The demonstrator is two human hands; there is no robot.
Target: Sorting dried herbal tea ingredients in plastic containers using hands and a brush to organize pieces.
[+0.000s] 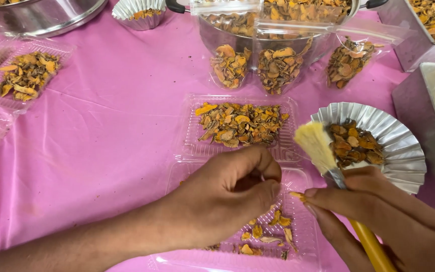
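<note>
Desk (pixel 101 141) fills the frame, covered by a glossy pink plastic sheet with soft creases running from centre left toward lower left. Even, diffuse light; faint highlights on the sheet. No walls, floor or windows in view.
</note>
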